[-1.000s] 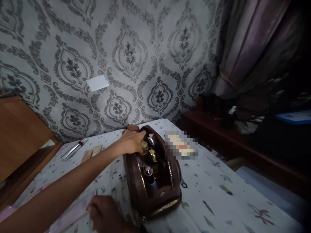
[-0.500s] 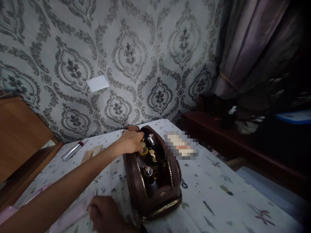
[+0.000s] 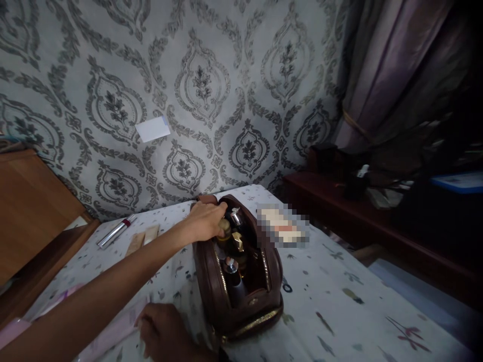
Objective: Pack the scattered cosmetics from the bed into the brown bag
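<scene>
A brown leather bag (image 3: 241, 311) lies unzipped on the cloth-covered table, with several bottles inside. My left hand (image 3: 207, 221) reaches over its far left edge, fingers closed on a yellowish round-capped bottle (image 3: 224, 232) whose lower part is hidden. Next to that bottle are a silver-capped bottle (image 3: 236, 216), a gold-capped bottle (image 3: 238, 242) and a clear-capped bottle (image 3: 231, 265). My right hand (image 3: 164, 329) rests near the bottom edge, left of the bag, its fingers curled with nothing visible in them. Beside it lies a pale pink packet (image 3: 109, 332).
On the table (image 3: 332, 301), a silver tube (image 3: 115, 232) and two beige tubes (image 3: 143, 239) lie left of the bag; a blurred-out flat item (image 3: 283, 226) lies to its right. A wooden panel (image 3: 33, 206) stands at left, a dark red shelf (image 3: 320, 193) at right.
My left hand has shifted slightly right over the bag, and the yellowish-capped bottle under its fingers has moved a little. My right hand has hardly moved.
</scene>
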{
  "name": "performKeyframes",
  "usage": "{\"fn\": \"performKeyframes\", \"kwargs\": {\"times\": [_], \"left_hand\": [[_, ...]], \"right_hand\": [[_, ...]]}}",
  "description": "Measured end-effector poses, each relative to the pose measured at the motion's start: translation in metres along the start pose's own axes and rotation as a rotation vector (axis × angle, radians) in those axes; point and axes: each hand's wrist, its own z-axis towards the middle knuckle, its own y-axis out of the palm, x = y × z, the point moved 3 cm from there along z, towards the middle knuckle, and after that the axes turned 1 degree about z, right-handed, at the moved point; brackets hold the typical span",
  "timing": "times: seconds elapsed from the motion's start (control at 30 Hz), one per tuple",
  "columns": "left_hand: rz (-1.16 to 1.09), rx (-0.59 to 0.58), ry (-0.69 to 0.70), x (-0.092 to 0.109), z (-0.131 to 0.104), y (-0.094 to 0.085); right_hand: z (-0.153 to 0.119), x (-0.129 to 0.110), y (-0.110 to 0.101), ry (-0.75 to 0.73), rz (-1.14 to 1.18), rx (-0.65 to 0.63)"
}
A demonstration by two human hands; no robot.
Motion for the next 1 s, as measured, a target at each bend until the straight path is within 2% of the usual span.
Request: {"fn": "performKeyframes", "kwargs": {"times": [0.13, 0.33, 0.6, 0.8, 0.9, 1.0], "left_hand": [[-0.002, -0.042, -0.005, 0.002, -0.001, -0.001], [-0.014, 0.023, -0.025, 0.002, 0.002, 0.003], [-0.053, -0.009, -0.034, 0.003, 0.002, 0.003], [-0.154, 0.0, 0.018, -0.006, 0.003, 0.004], [-0.235, 0.05, 0.062, -0.014, 0.002, 0.004], [-0.352, 0.19, 0.106, -0.021, -0.009, -0.004]], "right_hand": [[0.0, 0.0, 0.0, -0.013, 0.023, 0.009], [0.004, 0.008, 0.005, -0.018, 0.031, -0.009], [0.003, 0.008, 0.005, -0.01, 0.034, -0.011], [0.006, 0.017, 0.01, -0.011, 0.084, -0.015], [0.007, 0.018, 0.011, -0.006, 0.107, -0.023], [0.007, 0.018, 0.012, -0.018, 0.118, -0.003]]}}
